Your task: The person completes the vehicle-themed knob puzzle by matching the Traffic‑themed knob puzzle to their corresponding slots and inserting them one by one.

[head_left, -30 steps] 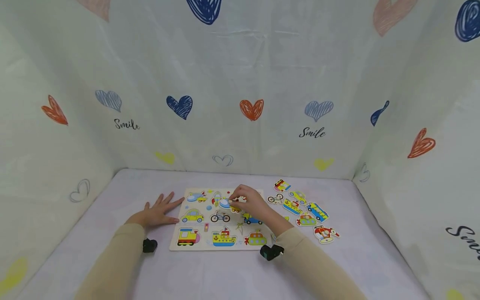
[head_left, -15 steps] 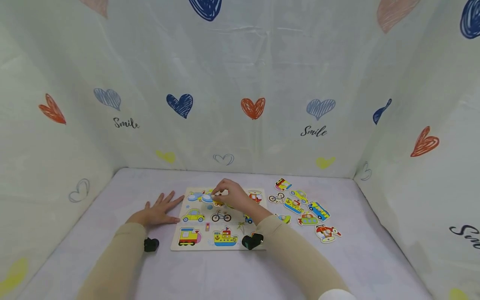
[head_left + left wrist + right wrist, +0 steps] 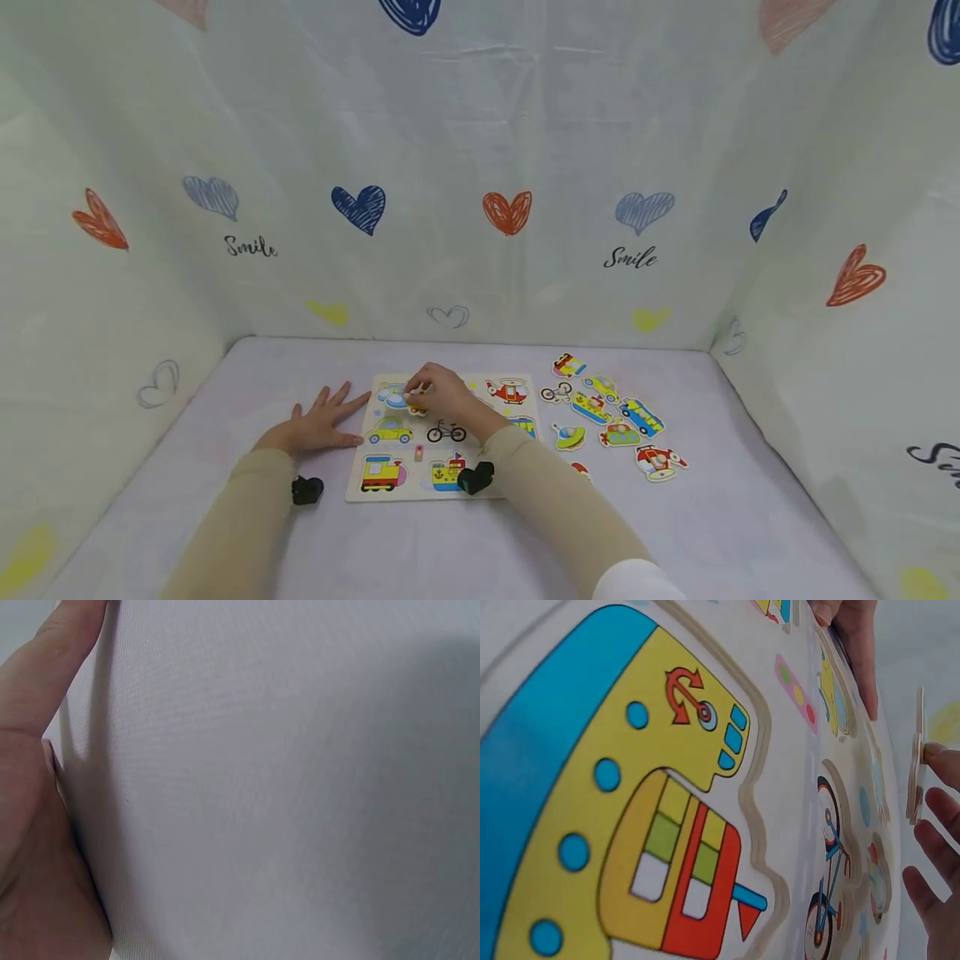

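Note:
My right hand (image 3: 448, 398) pinches an airplane puzzle piece (image 3: 916, 765) by its knob between thumb and fingers. It hangs over the upper left of the wooden puzzle board (image 3: 417, 485), by the printed airplane recess. In the right wrist view the piece is edge-on, a small gap above the board. My left hand (image 3: 315, 427) lies flat with spread fingers at the board's left edge, fingertips touching it. Car (image 3: 389, 430), bicycle (image 3: 446, 431), train (image 3: 383, 473) and helicopter (image 3: 508, 392) recesses show on the board; the right forearm hides part of the lower right.
Right of the board lie several loose pieces, among them a bus (image 3: 641, 417), a ship (image 3: 592, 407), a helicopter (image 3: 658, 462), a submarine (image 3: 620, 433) and a flying saucer (image 3: 569, 437). Heart-printed cloth walls (image 3: 450, 275) enclose the white table (image 3: 420, 550).
My right hand has carried the airplane piece leftward across the board's top row to the upper-left recess. The helicopter recess has come into view. My left hand stays in place.

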Demonstrator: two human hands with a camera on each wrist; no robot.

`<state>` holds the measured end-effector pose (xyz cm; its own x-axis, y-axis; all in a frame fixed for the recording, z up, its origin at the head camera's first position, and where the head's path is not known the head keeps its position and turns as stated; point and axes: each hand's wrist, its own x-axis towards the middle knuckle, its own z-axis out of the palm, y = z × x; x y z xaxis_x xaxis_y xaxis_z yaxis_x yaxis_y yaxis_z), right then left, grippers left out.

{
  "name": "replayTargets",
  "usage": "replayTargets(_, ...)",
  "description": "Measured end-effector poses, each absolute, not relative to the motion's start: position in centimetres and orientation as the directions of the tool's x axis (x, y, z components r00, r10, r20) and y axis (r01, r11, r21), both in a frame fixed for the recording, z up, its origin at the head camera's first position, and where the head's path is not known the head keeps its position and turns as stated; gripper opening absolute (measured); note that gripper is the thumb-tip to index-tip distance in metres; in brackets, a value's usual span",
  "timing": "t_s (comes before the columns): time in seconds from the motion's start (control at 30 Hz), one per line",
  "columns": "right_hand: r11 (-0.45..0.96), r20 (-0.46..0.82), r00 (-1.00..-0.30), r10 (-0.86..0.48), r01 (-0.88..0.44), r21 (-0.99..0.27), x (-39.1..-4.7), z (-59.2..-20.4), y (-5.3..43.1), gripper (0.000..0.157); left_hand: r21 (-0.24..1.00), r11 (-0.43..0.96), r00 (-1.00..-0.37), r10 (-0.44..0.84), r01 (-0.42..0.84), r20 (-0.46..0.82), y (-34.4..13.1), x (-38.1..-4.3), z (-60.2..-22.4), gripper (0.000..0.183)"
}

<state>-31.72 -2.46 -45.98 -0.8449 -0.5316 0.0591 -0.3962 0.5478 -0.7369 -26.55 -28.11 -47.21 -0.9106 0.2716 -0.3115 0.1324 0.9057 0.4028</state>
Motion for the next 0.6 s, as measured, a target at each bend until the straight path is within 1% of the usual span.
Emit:
replayTargets(0.23, 0.578, 0.014, -0.873, -0.487, -0.335, -0.744, -32.8, -47.3, -3.1, 0.011, 0.408, 0.904, -0.905, 0.275, 0.128, -0.326, -27.7, -26.7, -47.6, 0.096)
replayTargets(0.4, 0.581, 0.055, -0.869, -0.493, -0.375, -0.722, -33.5, -47.6, -3.9, 0.014, 0.403, 0.906, -0.911, 0.271, 0.132, -0.31, -27.6, -26.8, -47.6, 0.095)
replayTargets(0.6, 0.603, 0.061, -0.865, -0.498, -0.396, -0.693, -34.1, -47.7, -4.8, 0.012, 0.406, 0.906, -0.917, 0.26, 0.123, -0.303, -27.8, -26.5, -46.9, 0.095)
